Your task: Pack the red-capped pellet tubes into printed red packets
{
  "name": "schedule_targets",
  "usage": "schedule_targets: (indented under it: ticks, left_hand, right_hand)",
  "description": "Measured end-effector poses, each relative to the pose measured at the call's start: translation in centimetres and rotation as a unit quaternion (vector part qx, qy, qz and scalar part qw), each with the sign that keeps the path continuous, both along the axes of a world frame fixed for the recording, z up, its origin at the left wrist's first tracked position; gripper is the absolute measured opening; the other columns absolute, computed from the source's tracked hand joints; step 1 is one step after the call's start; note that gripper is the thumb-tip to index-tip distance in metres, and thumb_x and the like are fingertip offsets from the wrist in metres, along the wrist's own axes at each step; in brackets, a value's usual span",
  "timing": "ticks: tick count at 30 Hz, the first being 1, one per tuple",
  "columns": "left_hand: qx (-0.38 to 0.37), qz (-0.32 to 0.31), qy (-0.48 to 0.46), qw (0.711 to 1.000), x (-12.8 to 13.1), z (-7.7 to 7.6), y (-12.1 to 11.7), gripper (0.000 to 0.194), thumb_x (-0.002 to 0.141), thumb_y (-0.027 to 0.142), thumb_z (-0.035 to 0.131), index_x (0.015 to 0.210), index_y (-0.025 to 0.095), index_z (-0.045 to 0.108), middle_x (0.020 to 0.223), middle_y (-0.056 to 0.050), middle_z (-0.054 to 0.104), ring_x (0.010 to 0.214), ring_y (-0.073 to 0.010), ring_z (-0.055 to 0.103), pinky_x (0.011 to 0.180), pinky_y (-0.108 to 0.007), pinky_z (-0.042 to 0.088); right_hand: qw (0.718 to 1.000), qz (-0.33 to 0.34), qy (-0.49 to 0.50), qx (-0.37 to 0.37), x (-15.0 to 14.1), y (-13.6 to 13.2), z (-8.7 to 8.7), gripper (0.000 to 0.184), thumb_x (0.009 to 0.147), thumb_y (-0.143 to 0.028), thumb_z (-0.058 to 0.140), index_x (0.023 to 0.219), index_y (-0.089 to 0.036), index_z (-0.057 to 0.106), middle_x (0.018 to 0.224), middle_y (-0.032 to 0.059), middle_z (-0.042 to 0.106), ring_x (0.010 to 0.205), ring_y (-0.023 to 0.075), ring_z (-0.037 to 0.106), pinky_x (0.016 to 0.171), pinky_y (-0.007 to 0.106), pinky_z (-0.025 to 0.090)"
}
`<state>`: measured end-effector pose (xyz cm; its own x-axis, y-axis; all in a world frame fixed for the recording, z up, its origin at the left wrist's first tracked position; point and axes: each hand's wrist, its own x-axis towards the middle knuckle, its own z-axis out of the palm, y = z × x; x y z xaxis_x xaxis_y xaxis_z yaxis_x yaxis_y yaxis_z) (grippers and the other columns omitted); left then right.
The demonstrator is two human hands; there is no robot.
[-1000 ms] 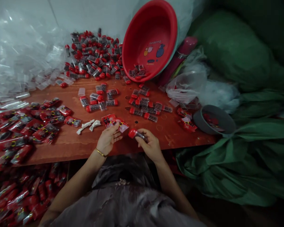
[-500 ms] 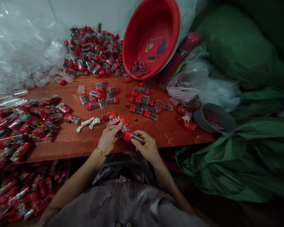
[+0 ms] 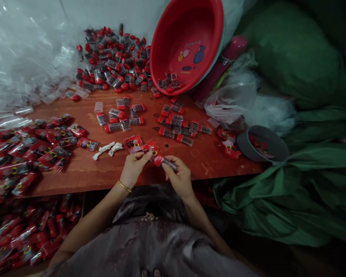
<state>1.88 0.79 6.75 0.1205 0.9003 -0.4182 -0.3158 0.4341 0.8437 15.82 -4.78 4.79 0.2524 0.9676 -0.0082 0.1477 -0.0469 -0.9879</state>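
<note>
Near the table's front edge, my left hand point(image 3: 135, 166) pinches a red printed plastic wrapper point(image 3: 152, 147). My right hand point(image 3: 178, 175) is closed around a clear tube with a red cap point(image 3: 170, 164), its dark contents showing through. The red cap end points left and meets the wrapper; whether it is inside the wrapper's mouth I cannot tell. Beside my left hand lies another red printed wrapper point(image 3: 133, 143) on the table. Two twisted white scraps point(image 3: 108, 148) rest further left.
Several red-capped tubes point(image 3: 178, 122) lie mid-table, with a large heap point(image 3: 112, 57) behind. Wrapped packs point(image 3: 46, 142) pile up at left, beside clear empty tubes point(image 3: 23, 69). A tilted red basin point(image 3: 173, 42), grey bowl point(image 3: 261, 144) and green cloth point(image 3: 291, 196) stand right.
My right hand has brought the tube's red cap up against the wrapper in my left hand. Before, cap and wrapper were slightly apart. The view has shifted a little.
</note>
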Motion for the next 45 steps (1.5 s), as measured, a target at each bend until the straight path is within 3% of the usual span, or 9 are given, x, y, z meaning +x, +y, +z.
schedule_targets:
  ticks: [6,13,17,23,28,34,40,43,45]
  left_hand:
    - [0.041,-0.01,-0.033,0.999,0.6,-1.0,-0.4,0.033,0.053,0.038,0.083,0.075,0.015,0.074,0.071,-0.002,0.071,0.062,-0.0101,0.057,0.069,-0.024,0.046]
    - [-0.002,0.003,-0.055,0.998,1.7,-1.6,-1.1,0.036,0.056,0.043,0.081,0.075,0.013,0.074,0.072,-0.005,0.071,0.067,-0.0119,0.061,0.072,-0.023,0.047]
    - [0.015,0.013,-0.048,0.999,1.8,-1.4,-1.0,0.035,0.058,0.044,0.08,0.074,0.013,0.073,0.072,-0.003,0.07,0.066,-0.0116,0.06,0.068,-0.023,0.047]
    - [0.075,0.028,-0.023,0.997,1.2,-1.2,-0.1,0.029,0.062,0.042,0.078,0.07,0.015,0.071,0.066,0.0,0.067,0.061,-0.0095,0.056,0.063,-0.021,0.046]
    - [0.085,-0.057,-0.015,0.995,1.4,-1.2,-0.5,0.028,0.065,0.042,0.075,0.072,0.015,0.071,0.066,0.0,0.064,0.058,-0.0092,0.053,0.058,-0.021,0.044]
    - [0.057,-0.042,-0.072,0.995,1.1,-0.9,-0.3,0.032,0.061,0.044,0.078,0.071,0.015,0.07,0.066,-0.001,0.065,0.059,-0.0112,0.056,0.059,-0.023,0.045]
    - [0.005,-0.041,-0.07,0.997,0.0,-0.7,0.2,0.032,0.052,0.039,0.084,0.061,0.015,0.065,0.059,0.001,0.064,0.054,-0.0093,0.055,0.056,-0.021,0.044]
    - [-0.045,-0.029,-0.065,0.996,-2.4,-0.3,1.1,0.032,0.053,0.039,0.084,0.064,0.016,0.064,0.063,-0.001,0.067,0.057,-0.0126,0.061,0.059,-0.024,0.049]
    - [-0.071,0.021,-0.062,0.995,-5.6,0.4,2.6,0.028,0.062,0.04,0.079,0.067,0.018,0.064,0.066,-0.003,0.069,0.062,-0.0156,0.065,0.064,-0.028,0.053]
  right_hand:
    - [0.999,0.001,0.038,0.01,-0.5,0.4,-0.1,0.023,0.079,-0.037,0.06,0.093,-0.019,0.058,0.059,-0.0055,0.055,0.042,0.0073,0.046,0.044,0.02,0.041]
    - [0.997,-0.062,-0.044,0.026,-1.3,0.8,-0.7,0.023,0.081,-0.038,0.059,0.095,-0.02,0.061,0.064,-0.0034,0.058,0.046,0.0088,0.048,0.048,0.023,0.043]
    - [0.998,-0.027,0.059,-0.012,-1.7,1.3,-0.5,0.024,0.081,-0.041,0.058,0.093,-0.02,0.058,0.053,-0.007,0.052,0.041,0.0089,0.048,0.046,0.022,0.044]
    - [0.991,0.043,0.117,-0.04,-1.0,0.9,-1.0,0.029,0.082,-0.046,0.056,0.095,-0.02,0.055,0.064,-0.0048,0.06,0.046,0.0096,0.056,0.052,0.024,0.049]
    - [0.995,0.026,0.094,-0.024,-1.2,0.7,-0.4,0.025,0.083,-0.046,0.055,0.083,-0.02,0.055,0.058,-0.0052,0.059,0.04,0.0084,0.053,0.042,0.02,0.043]
    - [0.997,0.038,0.063,-0.03,-1.9,1.3,-0.7,0.028,0.078,-0.048,0.059,0.072,-0.021,0.054,0.056,-0.0042,0.06,0.037,0.0092,0.052,0.038,0.021,0.042]
    - [0.992,0.025,-0.112,0.047,-2.8,3.1,-2.0,0.035,0.073,-0.051,0.065,0.057,-0.022,0.052,0.051,-0.0044,0.055,0.047,0.0109,0.049,0.049,0.023,0.042]
    - [0.961,0.028,-0.262,0.085,-1.4,4.6,-1.4,0.029,0.081,-0.049,0.057,0.07,-0.022,0.061,0.066,0.0018,0.064,0.065,0.0162,0.058,0.065,0.027,0.046]
    - [0.923,-0.02,-0.373,0.086,0.9,5.8,-1.2,0.029,0.087,-0.043,0.048,0.09,-0.019,0.065,0.091,0.01,0.068,0.09,0.0228,0.058,0.084,0.035,0.044]
